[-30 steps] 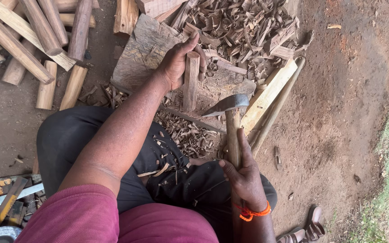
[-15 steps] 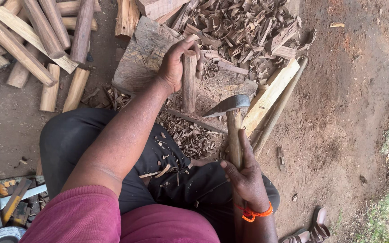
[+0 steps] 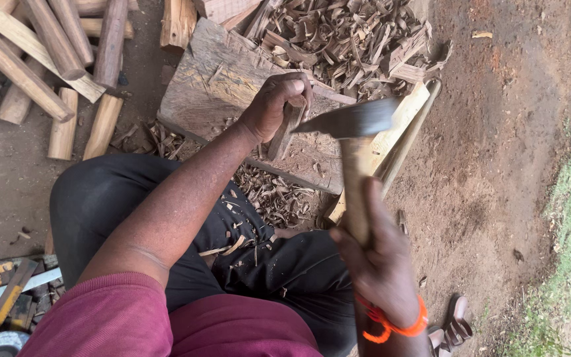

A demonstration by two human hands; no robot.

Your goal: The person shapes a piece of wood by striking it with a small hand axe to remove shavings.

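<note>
**Hatchet raised over a stick held on the chopping block**

The bare earth ground (image 3: 497,165) spreads out past the fingers of both hands; the dark trousers (image 3: 114,205), flecked with chips, lie below the left-hand fingers; the wooden chopping block (image 3: 219,86), scarred and slanting, sits directly under those fingers; a heap of wood shavings (image 3: 351,39) lies beyond the fingertips, on the far side of the block; split logs (image 3: 47,59) lie well off to the outer side of the left-hand fingers; pale planks (image 3: 404,132) lean just behind the hatchet head; the hatchet (image 3: 351,152) stands upright, its wooden handle wrapped by the fingers of the right hand (image 3: 381,264), closed tight low on the shaft, the grey blade just beside the left-hand knuckles; the left hand (image 3: 275,106) curls its fingers round the top of a short wooden stick (image 3: 285,132), held upright with its foot on the block; an orange wristband (image 3: 391,324) circles the right wrist, behind the fingers
</note>
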